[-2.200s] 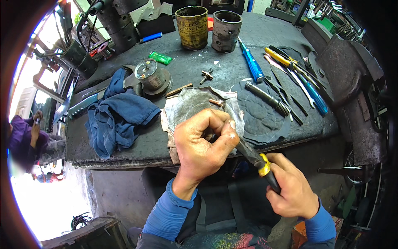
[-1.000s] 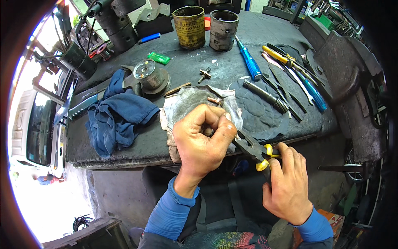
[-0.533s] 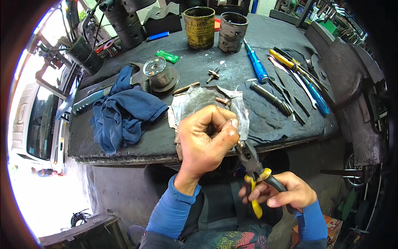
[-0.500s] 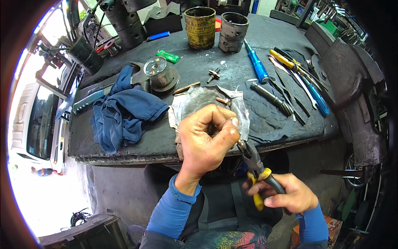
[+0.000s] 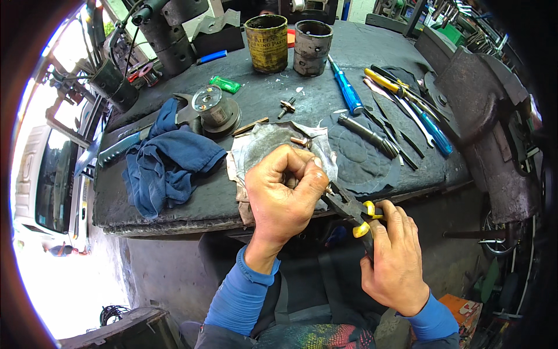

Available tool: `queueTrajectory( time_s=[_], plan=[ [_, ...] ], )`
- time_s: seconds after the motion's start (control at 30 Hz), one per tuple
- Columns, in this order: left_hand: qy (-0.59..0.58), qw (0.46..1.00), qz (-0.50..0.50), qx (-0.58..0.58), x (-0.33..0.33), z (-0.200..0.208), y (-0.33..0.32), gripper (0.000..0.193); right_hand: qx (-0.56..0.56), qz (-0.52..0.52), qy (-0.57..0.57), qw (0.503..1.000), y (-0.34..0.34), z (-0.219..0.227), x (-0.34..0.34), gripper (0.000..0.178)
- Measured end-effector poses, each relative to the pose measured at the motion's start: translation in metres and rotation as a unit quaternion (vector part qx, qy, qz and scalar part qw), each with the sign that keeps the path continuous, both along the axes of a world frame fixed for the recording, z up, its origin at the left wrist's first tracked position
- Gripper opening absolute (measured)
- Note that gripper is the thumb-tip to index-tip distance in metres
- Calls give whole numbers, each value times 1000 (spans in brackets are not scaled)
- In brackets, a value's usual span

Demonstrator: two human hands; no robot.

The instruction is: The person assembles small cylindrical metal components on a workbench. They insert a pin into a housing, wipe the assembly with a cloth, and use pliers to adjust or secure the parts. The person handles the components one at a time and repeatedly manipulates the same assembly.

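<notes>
My left hand (image 5: 282,189) is closed in a pinch over the front of the bench. A small copper-coloured metal piece (image 5: 329,188) pokes out past its thumb; the fingers hide the rest. My right hand (image 5: 395,253) is wrapped around the handles of black pliers with yellow trim (image 5: 351,210), back of the hand up. The pliers' jaws are at the small piece; whether they grip it I cannot tell. Behind my left hand, a copper-coloured bolt-like part (image 5: 301,141) lies on a worn grey cloth (image 5: 261,139).
On the dark bench (image 5: 168,224) lie a blue rag (image 5: 160,171), a spool-shaped metal part (image 5: 216,110), a green lighter (image 5: 225,84) and a small bolt (image 5: 286,107). Two tins (image 5: 267,46) stand at the back. Right are a blue screwdriver (image 5: 347,90), a metal shaft (image 5: 369,135) and several tools.
My right hand has turned over and moved up around the plier handles, which were loosely spread before. The pliers now lie more sideways. My left hand keeps its pinch; the view has shifted slightly.
</notes>
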State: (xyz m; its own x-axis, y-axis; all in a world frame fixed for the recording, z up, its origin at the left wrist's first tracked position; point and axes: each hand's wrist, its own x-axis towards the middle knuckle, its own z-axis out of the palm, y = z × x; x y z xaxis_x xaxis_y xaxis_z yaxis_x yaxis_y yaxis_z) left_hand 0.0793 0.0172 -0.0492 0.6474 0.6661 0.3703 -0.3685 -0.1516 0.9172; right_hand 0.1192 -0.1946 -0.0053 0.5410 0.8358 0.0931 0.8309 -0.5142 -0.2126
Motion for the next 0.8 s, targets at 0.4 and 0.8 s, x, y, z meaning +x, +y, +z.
queueTrajectory(
  time_s=[0.4, 0.8],
  plan=[
    [-3, 998, -31, 54, 1, -5, 7, 28, 49, 63, 397, 915, -10, 5, 31, 40],
    [-35, 995, -83, -53, 1, 0, 8, 26, 25, 55, 447, 892, -20, 9, 33, 45]
  ],
)
